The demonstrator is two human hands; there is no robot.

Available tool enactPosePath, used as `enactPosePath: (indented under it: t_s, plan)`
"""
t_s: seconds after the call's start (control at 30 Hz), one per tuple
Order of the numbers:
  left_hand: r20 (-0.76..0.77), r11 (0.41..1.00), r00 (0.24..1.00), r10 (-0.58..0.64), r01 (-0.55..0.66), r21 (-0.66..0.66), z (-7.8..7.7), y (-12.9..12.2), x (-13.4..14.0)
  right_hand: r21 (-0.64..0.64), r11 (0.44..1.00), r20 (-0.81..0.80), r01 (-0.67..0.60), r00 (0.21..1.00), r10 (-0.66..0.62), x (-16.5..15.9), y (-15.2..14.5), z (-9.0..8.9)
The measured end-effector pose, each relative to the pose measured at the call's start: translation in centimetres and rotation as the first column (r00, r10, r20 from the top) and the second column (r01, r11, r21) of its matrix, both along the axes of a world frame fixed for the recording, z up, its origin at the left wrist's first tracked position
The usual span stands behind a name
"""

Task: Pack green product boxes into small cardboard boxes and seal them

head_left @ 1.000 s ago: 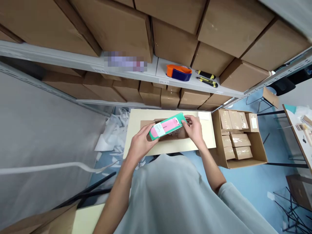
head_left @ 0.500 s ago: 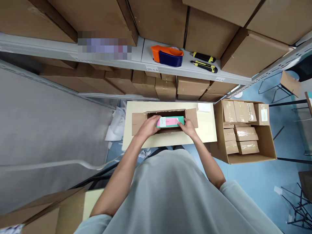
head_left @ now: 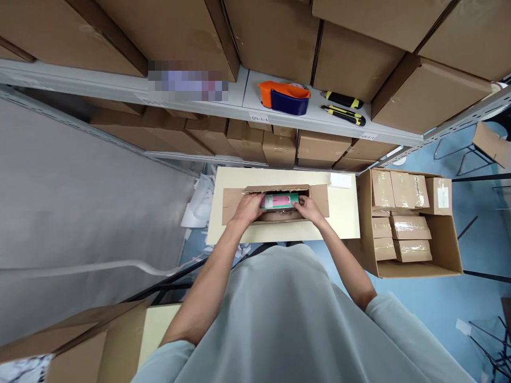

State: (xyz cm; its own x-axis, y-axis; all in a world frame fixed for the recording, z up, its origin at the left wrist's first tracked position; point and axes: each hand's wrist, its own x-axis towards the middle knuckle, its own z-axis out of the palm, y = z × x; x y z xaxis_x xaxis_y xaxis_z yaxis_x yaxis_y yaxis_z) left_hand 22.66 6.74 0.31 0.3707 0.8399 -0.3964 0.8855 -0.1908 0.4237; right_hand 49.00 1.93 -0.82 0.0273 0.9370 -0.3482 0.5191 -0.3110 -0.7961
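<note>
A pink and green product box (head_left: pixel 278 200) with a white label lies at the mouth of an open cardboard box (head_left: pixel 279 217), partly down inside it. My left hand (head_left: pixel 249 207) grips the product box's left end, fingers at its upper edge. At the right end, my right hand (head_left: pixel 308 208) pinches it with the thumb in front. The cardboard box has its end flaps spread to left and right on a cream table (head_left: pixel 344 226). Its inside below the product box is mostly hidden.
A large carton (head_left: pixel 417 268) right of the table holds several taped small boxes. Above the table's back, a metal shelf (head_left: pixel 339 125) carries brown cartons, an orange and navy tape dispenser (head_left: pixel 285 98) and utility knives (head_left: pixel 343 106). White crumpled material (head_left: pixel 198 202) lies at the left.
The product box has gone lower into the cardboard box, both hands moving down with it. The view has shifted slightly, so the surroundings appear further right.
</note>
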Motion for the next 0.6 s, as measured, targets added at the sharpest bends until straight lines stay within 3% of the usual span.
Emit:
enactPosePath:
  t_s: [0.13,0.33,0.47,0.6]
  plan:
    - [0.075,0.989,0.994,0.074,-0.083,0.121,0.2,-0.8,-2.1,-0.041,0.999,-0.020,0.018,1.000,-0.019,1.2,-1.0,0.2]
    - [0.071,0.921,0.951,0.300,-0.308,0.239,0.6,-3.5,-5.7,0.191,0.975,0.071,0.117,0.989,-0.133,5.2,-3.8,2.3]
    - [-0.017,0.850,0.864,0.504,-0.493,0.185,0.5,-4.5,-6.3,0.315,0.937,0.256,0.152,0.937,-0.238,6.9,-5.1,2.9]
    - [-0.047,0.783,0.783,0.621,-0.616,0.083,0.4,-4.5,-6.5,0.248,0.938,0.288,0.244,0.905,-0.312,7.1,-4.9,2.0]
